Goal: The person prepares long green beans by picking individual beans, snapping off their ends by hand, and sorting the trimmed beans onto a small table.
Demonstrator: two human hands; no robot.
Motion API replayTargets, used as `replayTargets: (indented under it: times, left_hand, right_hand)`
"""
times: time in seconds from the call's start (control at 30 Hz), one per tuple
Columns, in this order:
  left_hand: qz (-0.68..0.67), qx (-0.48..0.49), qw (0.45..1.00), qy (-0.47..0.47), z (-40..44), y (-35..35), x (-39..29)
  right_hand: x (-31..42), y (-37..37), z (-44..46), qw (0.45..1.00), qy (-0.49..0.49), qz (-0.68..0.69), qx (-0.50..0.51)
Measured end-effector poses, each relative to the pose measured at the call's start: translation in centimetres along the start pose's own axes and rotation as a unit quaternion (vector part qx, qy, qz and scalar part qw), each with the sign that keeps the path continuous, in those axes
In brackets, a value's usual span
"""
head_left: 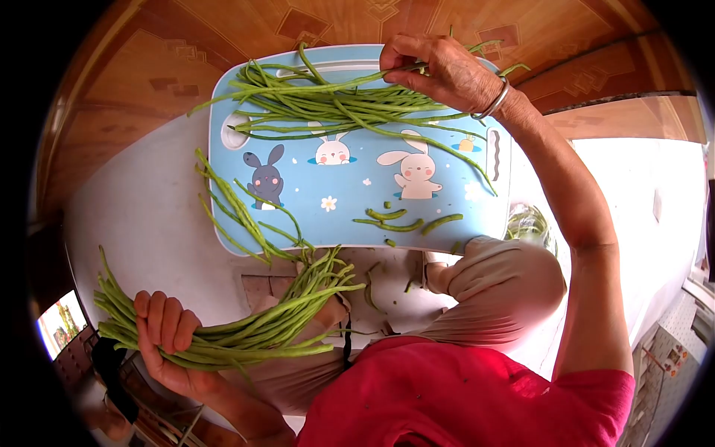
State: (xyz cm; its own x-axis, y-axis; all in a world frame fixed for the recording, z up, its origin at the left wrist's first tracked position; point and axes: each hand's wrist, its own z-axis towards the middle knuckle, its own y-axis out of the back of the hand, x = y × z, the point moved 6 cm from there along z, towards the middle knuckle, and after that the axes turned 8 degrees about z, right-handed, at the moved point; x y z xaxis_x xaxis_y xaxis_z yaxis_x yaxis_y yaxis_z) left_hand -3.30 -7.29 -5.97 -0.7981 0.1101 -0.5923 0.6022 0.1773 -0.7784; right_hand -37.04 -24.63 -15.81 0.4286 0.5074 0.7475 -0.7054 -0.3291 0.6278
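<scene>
My left hand (167, 335) is closed around a thick bunch of long green beans (246, 335), held low beside the small table at the left. Over the table's far right part, my right hand (432, 67) pinches the end of a long bean (350, 82). That bean stretches left across a loose pile of long beans (328, 104) on the blue rabbit-print table (357, 205). A few more long beans (242, 212) hang over the table's left edge. Short broken bean pieces (402, 222) lie near its front edge.
My knee (514, 287) is against the table's front right. A clear bag with green stuff (530, 225) stands right of the table. Bean scraps (370, 287) lie on the floor below. Brown patterned wood panelling (246, 30) rises behind.
</scene>
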Motion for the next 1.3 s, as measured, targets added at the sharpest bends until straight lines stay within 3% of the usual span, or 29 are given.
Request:
replayTargets:
  times: [0.57,0.77,1.03,1.17,1.3]
  left_hand:
    - [-0.003,0.004,1.000,-0.008,0.1,-0.2,-0.1]
    - [0.014,-0.013,1.000,-0.020,-0.1,0.4,-0.5]
    - [0.019,-0.013,1.000,-0.021,0.0,0.4,-0.4]
    - [0.024,-0.003,1.000,-0.016,0.1,0.0,-0.4]
    - [0.029,-0.002,0.999,-0.014,-0.1,0.0,-0.4]
  right_hand:
    - [-1.3,1.3,0.2,0.995,-0.074,-0.012,-0.058]
    - [-5.2,-1.4,-1.9,0.984,-0.020,-0.173,0.040]
    - [-6.1,-2.7,-2.7,0.993,-0.026,-0.084,0.079]
    - [-6.7,-3.5,-3.0,0.985,-0.042,-0.109,0.128]
    - [-6.0,-3.5,-3.1,0.980,-0.044,-0.161,0.113]
